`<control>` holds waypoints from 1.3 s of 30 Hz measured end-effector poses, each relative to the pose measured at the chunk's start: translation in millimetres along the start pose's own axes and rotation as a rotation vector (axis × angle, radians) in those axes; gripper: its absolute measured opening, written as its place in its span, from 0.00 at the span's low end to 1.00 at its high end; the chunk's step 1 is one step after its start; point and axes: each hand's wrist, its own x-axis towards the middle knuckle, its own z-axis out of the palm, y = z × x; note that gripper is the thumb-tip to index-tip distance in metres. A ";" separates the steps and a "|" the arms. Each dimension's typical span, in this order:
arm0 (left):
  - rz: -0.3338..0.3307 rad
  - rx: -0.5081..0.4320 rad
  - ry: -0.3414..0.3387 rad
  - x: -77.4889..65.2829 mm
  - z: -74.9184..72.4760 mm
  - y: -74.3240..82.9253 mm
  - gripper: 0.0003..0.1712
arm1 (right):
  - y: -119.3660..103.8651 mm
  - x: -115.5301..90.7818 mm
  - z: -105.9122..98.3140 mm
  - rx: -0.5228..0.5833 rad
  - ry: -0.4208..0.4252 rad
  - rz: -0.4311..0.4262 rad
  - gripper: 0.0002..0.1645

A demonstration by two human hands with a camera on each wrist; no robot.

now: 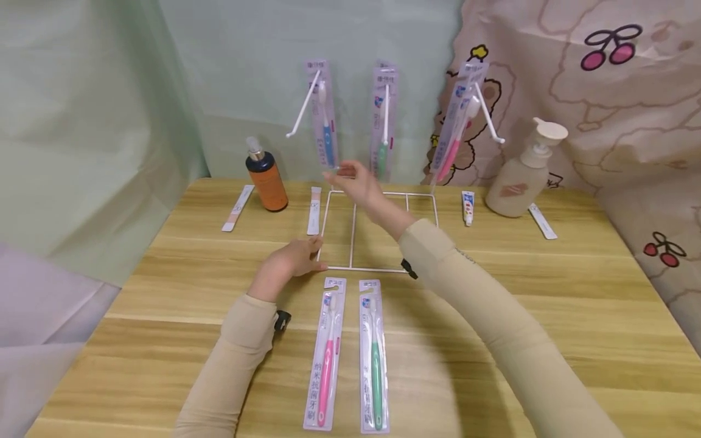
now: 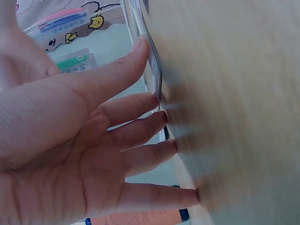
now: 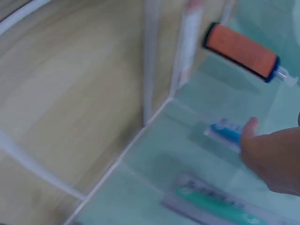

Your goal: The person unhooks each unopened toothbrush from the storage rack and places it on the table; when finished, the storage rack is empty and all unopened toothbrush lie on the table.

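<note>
My left hand (image 1: 292,258) rests at the front left corner of a white wire rack (image 1: 378,269), fingers spread with tips on the wooden table; in the left wrist view the thumb (image 2: 126,61) lies against the rack's wire. My right hand (image 1: 358,185) is raised over the rack, its fingers by the lower end of a packaged blue toothbrush (image 1: 327,143) hanging from the left hook; whether they touch it is unclear. A packaged green toothbrush (image 1: 382,155) hangs from the middle hook and a pink one (image 1: 451,152) from the right. Packaged pink (image 1: 325,371) and green (image 1: 376,377) toothbrushes lie in front.
An orange spray bottle (image 1: 269,185) stands left of the rack, near white sachets (image 1: 238,208). To the right are a small toothpaste tube (image 1: 468,208), a cream pump bottle (image 1: 517,185) and another sachet (image 1: 542,221). Cloth hangs behind the table.
</note>
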 end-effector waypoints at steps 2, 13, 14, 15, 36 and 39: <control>-0.014 -0.007 -0.004 -1.7 -0.8 0.5 0.45 | -11.0 6.9 3.8 0.013 0.002 0.023 0.46; -0.038 0.006 0.021 -12.1 -0.2 16.9 0.43 | -47.5 50.6 5.1 0.084 0.087 0.112 0.52; -0.046 0.000 0.019 -12.1 0.7 17.4 0.43 | -48.8 52.8 5.1 0.114 0.095 0.128 0.51; -0.048 0.004 0.019 -11.8 1.5 17.7 0.43 | -49.8 55.1 5.3 0.136 0.106 0.134 0.50; -0.049 0.000 0.042 -16.1 -1.2 14.7 0.42 | -42.1 58.9 12.0 -0.211 0.153 0.100 0.28; -0.048 -0.007 0.040 -16.4 -2.4 13.9 0.43 | -40.9 57.1 12.0 -0.272 0.138 0.038 0.27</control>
